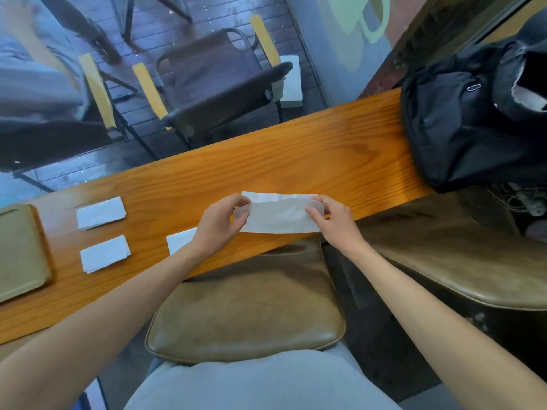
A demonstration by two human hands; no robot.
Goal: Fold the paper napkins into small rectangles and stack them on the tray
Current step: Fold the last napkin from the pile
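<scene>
Head: napkin [279,214] lengthwise left-right.

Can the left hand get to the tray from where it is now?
Probably yes, but not right away. The left hand is busy pinching one end of the long napkin. The tray sits on its side, and only two folded napkins lie low between.

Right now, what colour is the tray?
Olive green, plain, with no pattern. The tray sits at the left edge of the head view, the only view.
</scene>
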